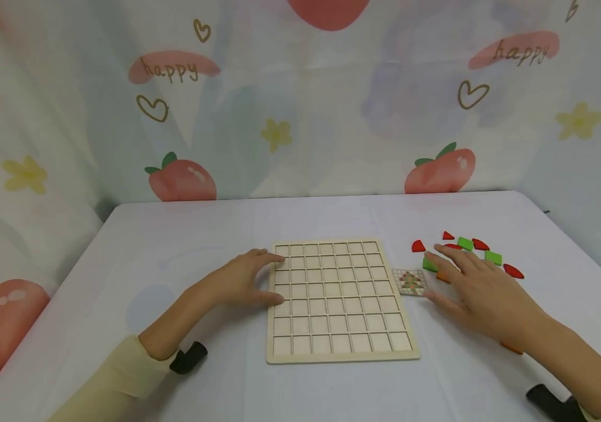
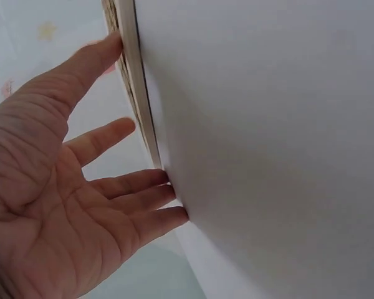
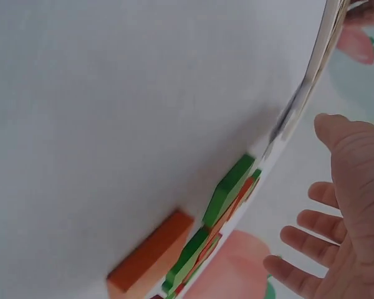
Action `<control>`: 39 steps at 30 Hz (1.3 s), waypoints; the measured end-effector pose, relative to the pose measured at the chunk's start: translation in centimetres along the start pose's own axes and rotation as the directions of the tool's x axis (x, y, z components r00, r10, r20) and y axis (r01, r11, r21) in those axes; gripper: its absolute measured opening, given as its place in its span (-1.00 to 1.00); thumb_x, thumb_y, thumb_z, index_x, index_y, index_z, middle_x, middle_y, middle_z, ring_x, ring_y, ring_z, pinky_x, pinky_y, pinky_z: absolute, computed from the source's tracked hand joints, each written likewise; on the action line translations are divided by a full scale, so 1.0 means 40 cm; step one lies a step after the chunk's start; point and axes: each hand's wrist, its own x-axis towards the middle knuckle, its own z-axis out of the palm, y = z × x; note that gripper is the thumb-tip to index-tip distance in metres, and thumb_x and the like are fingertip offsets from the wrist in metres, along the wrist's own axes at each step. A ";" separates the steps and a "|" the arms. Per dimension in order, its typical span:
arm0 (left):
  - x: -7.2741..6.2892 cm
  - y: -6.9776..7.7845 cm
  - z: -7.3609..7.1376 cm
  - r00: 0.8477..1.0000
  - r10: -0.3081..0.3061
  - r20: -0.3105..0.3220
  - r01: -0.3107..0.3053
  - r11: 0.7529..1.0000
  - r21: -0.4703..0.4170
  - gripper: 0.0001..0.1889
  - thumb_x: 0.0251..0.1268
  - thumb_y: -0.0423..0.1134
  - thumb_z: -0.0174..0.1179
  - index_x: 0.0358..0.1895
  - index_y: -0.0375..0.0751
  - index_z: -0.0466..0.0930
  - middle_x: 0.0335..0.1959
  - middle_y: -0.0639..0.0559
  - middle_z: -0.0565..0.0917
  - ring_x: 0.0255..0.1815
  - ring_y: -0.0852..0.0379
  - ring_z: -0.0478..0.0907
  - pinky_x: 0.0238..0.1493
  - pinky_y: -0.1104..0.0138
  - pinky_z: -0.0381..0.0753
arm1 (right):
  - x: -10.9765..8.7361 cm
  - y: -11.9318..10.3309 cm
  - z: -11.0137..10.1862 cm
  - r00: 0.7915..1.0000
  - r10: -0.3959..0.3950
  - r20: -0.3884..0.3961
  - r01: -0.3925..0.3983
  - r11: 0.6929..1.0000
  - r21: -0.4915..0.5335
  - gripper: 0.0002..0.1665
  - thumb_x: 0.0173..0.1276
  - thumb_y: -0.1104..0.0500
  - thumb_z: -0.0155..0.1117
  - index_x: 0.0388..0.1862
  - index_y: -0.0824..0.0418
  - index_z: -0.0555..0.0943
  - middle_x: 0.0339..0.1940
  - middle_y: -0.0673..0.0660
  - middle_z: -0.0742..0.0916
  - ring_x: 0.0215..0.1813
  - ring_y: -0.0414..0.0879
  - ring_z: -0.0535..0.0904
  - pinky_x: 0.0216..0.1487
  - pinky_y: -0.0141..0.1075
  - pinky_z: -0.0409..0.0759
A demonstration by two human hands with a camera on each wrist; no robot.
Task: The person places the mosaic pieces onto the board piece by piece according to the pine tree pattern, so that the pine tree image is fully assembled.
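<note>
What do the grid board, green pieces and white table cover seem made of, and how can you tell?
Grid board: likely unpainted wood, matte, from its pale tan colour.
Green pieces: perhaps painted wood, possibly plastic; smooth-looking, with even, opaque colour.
White table cover: probably matte fabric, from its faint creases.

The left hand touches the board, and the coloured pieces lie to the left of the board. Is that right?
Not quite: the head view shows the coloured pieces to the right of the board. The left hand does touch it.

Grid board [image 1: 333, 290] of matt wood
</note>
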 end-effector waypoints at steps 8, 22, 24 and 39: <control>0.021 -0.001 -0.023 0.998 -0.034 0.054 0.036 0.999 -0.023 -0.16 0.05 0.12 0.57 0.39 -0.09 0.44 0.47 -0.17 0.40 0.52 -0.19 0.29 0.46 -0.07 0.32 | 0.019 0.070 0.015 1.000 0.014 -0.025 -0.015 0.998 -0.055 -0.29 0.28 0.08 0.48 0.35 0.31 0.51 0.30 0.38 0.55 0.24 0.37 0.48 0.05 0.32 0.51; 0.026 -0.001 -0.023 0.998 -0.051 0.039 0.054 0.996 -0.065 -0.36 -0.04 0.09 0.63 0.06 -0.05 0.53 0.29 -0.08 0.52 0.29 -0.05 0.44 0.25 0.04 0.49 | 0.076 0.166 0.049 0.975 0.165 0.146 -0.169 0.985 0.016 -0.39 0.36 0.30 0.37 0.34 0.45 0.45 0.27 0.52 0.51 0.25 0.46 0.41 0.13 0.35 0.50; 0.026 -0.001 -0.022 0.998 -0.046 0.037 0.048 0.996 -0.070 -0.36 -0.03 0.09 0.62 0.07 -0.05 0.53 0.30 -0.09 0.52 0.30 -0.06 0.43 0.27 0.03 0.48 | 0.079 0.178 0.053 0.971 0.172 0.166 -0.177 0.984 0.017 -0.39 0.34 0.33 0.37 0.34 0.46 0.45 0.26 0.53 0.51 0.24 0.46 0.41 0.10 0.33 0.54; 0.031 -0.008 -0.023 0.998 -0.046 0.031 0.048 0.996 -0.078 -0.37 -0.03 0.10 0.62 0.05 -0.03 0.52 0.29 -0.10 0.51 0.30 -0.06 0.44 0.30 0.00 0.47 | 0.160 0.205 0.052 0.947 0.139 0.289 -0.159 0.986 0.048 -0.61 0.31 0.47 0.33 0.13 0.48 0.61 0.01 0.38 0.68 0.06 0.29 0.58 0.09 0.20 0.61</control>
